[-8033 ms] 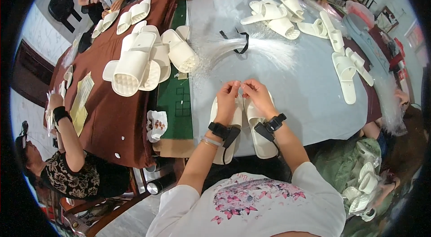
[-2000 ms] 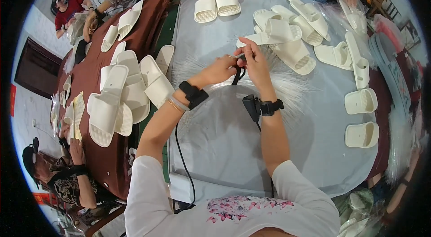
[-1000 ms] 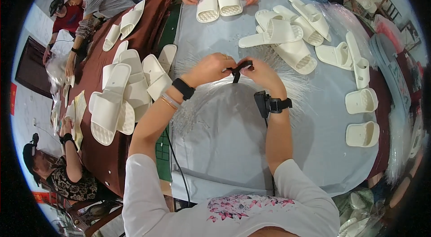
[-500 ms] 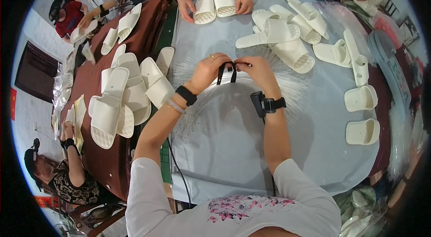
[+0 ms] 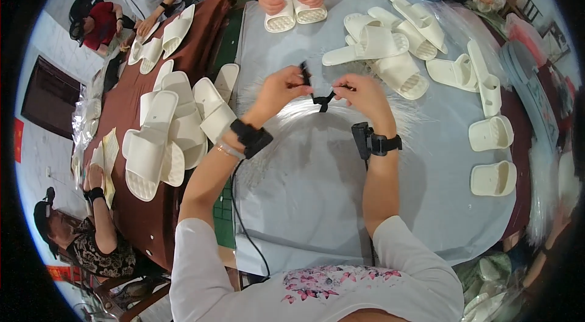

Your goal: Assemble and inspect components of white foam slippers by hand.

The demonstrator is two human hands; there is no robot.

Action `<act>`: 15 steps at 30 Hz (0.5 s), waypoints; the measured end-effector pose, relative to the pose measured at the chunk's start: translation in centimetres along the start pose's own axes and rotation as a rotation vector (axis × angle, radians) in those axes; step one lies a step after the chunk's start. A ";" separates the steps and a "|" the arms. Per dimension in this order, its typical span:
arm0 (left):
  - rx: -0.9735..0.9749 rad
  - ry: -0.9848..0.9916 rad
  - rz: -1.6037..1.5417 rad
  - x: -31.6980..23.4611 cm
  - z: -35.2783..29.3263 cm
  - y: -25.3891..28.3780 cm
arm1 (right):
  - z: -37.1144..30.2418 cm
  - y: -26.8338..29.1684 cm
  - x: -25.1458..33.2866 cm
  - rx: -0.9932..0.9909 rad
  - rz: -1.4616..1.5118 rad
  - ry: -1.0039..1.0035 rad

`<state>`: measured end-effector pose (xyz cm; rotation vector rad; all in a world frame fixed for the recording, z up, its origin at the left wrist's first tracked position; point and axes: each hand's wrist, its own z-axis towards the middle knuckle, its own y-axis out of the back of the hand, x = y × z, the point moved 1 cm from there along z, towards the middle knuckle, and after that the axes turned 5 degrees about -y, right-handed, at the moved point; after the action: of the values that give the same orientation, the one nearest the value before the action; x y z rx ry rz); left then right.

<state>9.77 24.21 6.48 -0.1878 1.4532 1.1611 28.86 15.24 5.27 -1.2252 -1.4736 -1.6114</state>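
Currently, in the head view, I have the left hand (image 5: 279, 88) at the centre of the frame, its grip closed on one end of a black strap (image 5: 322, 103), the tip sticking up past the fingers. The right hand (image 5: 367, 95), just right of it, pinches the other end. Between them the strap bunches into a small dark lump over the middle of a bundle of clear strands (image 5: 297, 109), lying on the grey worktop (image 5: 286, 200). I judge the strap to be round the bundle already, crossed or partly knotted; I cannot tell which. Both tails stand apart, so the fastening looks unfinished. Cream slippers (image 5: 395, 75) lie heaped at the upper right.
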 end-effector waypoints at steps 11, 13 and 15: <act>-0.350 -0.345 0.941 -1.1 0.7 -2.6 | 0.6 -1.3 0.8 -0.037 0.087 0.163; -0.358 -0.505 0.885 -1.6 0.5 -2.7 | 0.3 -1.2 1.4 -0.032 0.082 0.183; -0.232 -0.198 0.412 -1.4 0.9 -3.0 | 0.4 -1.2 1.5 -0.032 0.074 0.204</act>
<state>12.86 22.67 6.20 0.0721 1.2110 1.6366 27.30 16.01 6.11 -1.0844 -1.2660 -1.6617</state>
